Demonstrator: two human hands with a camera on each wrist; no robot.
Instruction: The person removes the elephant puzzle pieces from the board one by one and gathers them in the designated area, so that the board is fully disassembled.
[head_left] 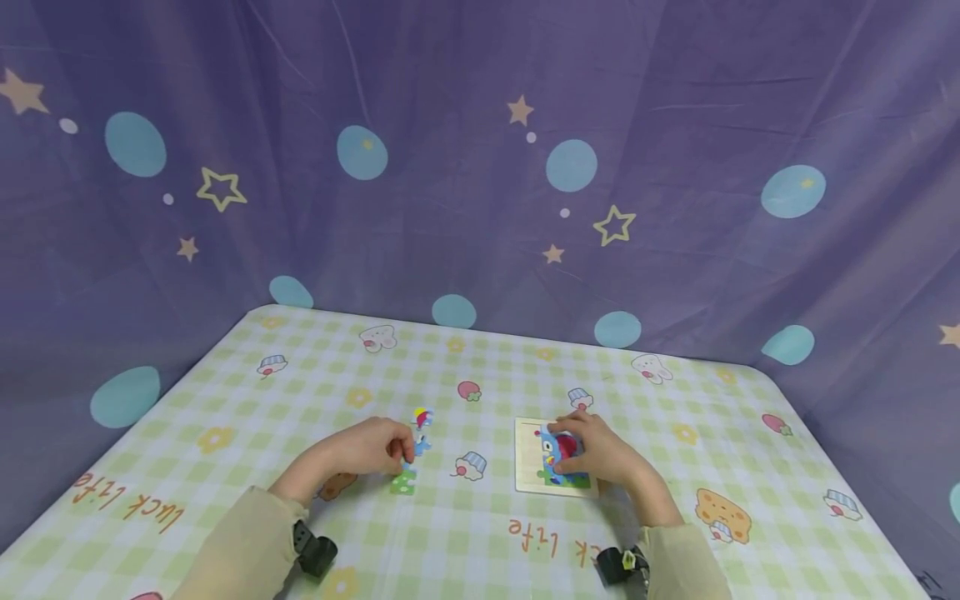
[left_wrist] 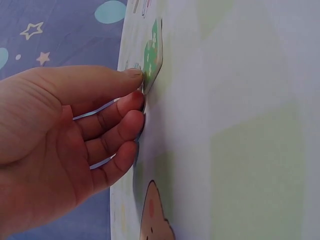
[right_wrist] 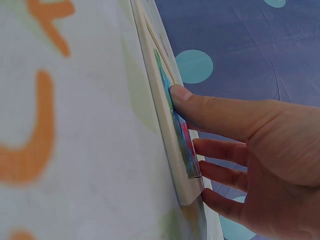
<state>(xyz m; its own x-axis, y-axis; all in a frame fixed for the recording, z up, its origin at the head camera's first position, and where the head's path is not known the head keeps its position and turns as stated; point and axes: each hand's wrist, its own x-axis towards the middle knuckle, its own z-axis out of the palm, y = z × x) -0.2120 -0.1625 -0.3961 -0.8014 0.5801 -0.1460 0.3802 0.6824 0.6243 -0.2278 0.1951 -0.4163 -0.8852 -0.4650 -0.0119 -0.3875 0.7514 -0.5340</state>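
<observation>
My left hand (head_left: pixel 375 446) is over a green puzzle piece (head_left: pixel 403 482) with white spots. In the left wrist view, the thumb and index fingertip pinch the near corner of this piece (left_wrist: pixel 152 55); the other fingers bend loosely. Just beyond lie a blue puzzle piece (head_left: pixel 422 446) and a piece with red and yellow (head_left: pixel 422 417). My right hand (head_left: pixel 596 450) spans a pale wooden puzzle board (head_left: pixel 528 458) partly filled with a blue and red picture (head_left: pixel 551 454). Its thumb rests on the picture (right_wrist: pixel 180 122), the fingers along the board's far side. The hand covers part of the picture.
A checked cloth (head_left: pixel 465 533) with printed cakes, flowers and words covers the table. Behind it hangs a purple curtain (head_left: pixel 465 217) with stars and blue ovals. Each wrist wears a small black camera, one on the left (head_left: pixel 315 552), another on the right (head_left: pixel 617 567).
</observation>
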